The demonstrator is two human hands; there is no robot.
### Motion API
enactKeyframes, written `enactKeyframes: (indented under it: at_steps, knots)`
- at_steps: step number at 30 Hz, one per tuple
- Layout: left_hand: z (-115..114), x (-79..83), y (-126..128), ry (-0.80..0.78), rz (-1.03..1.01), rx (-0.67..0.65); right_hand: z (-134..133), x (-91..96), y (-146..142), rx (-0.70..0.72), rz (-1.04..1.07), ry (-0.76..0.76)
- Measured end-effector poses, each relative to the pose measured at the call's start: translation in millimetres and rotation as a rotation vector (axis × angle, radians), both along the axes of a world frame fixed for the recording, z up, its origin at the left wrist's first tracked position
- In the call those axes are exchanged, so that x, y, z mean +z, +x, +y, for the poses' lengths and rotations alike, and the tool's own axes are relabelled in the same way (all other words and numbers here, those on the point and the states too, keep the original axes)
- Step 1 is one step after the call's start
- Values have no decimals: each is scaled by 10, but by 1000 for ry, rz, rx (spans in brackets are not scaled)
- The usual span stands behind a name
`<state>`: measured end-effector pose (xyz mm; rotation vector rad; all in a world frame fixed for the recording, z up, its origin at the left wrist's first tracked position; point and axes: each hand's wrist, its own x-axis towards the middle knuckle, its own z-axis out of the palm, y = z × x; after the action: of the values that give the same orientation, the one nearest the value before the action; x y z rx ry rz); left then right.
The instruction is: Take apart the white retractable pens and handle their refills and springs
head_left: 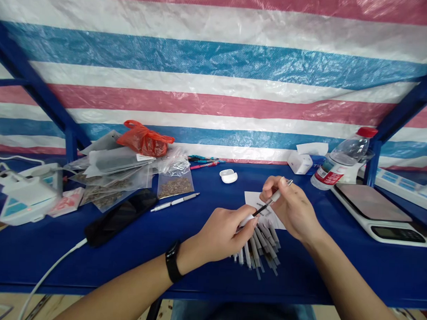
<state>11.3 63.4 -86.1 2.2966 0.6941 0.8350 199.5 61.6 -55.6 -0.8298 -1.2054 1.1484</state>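
Above the blue table, my right hand (291,207) pinches a white pen (275,196) with a metal end. A thin dark part of it slants down to my left hand (228,229). My left fingers are closed on a small white piece (247,220); I cannot tell whether it belongs to the pen. Below my hands lies a loose bunch of thin, translucent greyish tubes or strips (262,248), partly hidden by my left hand. A white paper sheet (280,220) with small grey marks lies behind the bunch.
Leftward lie another white pen (175,202), a black phone (120,217) on a cable, and plastic bags (176,186) of brownish bits beside a red bag (144,140). A white earphone case (228,176) sits behind my hands. A bottle (343,160) and a scale (376,207) stand right.
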Motion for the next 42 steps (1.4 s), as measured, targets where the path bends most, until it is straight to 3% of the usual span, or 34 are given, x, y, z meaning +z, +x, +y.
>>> enactKeyframes:
  at_steps: [8,15,21,27,32,36,42]
  knots:
    - [60,-69,0,-124,-25,126,1,-99,-25,57,-522,17]
    - [130,-25,-30,61,89,114,7,-177,-111,136,-405,8]
    - [124,-78,-8,149,112,176,37,-170,-144,46,-456,17]
    - [161,-133,-5,329,89,243,32,-167,-185,34,-426,-72]
    - [199,-110,-21,350,138,289,39,-175,-132,-53,-379,-112]
    - [240,-86,-63,366,183,339,56,-138,-50,-154,-233,-34]
    - [255,-80,-94,416,283,332,46,-112,-79,-152,-347,49]
